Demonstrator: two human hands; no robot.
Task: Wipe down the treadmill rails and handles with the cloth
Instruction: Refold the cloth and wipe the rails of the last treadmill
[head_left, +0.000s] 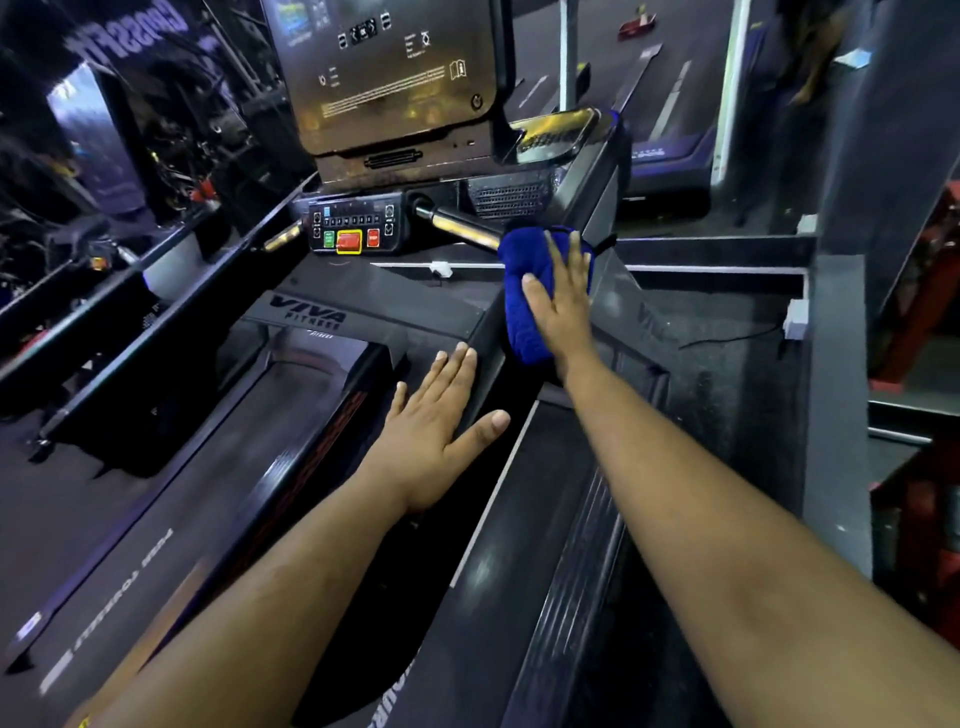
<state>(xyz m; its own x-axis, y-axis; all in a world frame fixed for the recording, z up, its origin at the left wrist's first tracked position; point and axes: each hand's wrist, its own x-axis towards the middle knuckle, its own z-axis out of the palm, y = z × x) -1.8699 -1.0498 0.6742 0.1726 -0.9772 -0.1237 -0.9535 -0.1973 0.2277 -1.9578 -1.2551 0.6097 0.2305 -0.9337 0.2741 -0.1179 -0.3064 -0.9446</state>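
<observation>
A blue cloth (524, 306) lies bunched on the treadmill's black right rail (483, 395), close to where the shiny metal handle bar (462, 228) meets it. My right hand (563, 306) presses flat on the cloth, fingers spread and pointing toward the console. Nearer to me on the same rail rests my left hand (439, 426), palm down with fingers apart and nothing in it. The cloth's lower end hangs over the rail's inner side.
The console (389, 73) rises ahead, with a button panel (353, 231) holding red and green keys below it. The belt (208, 467) runs at lower left, and the left rail (171, 306) lies beyond it. Another treadmill (670, 104) stands at upper right.
</observation>
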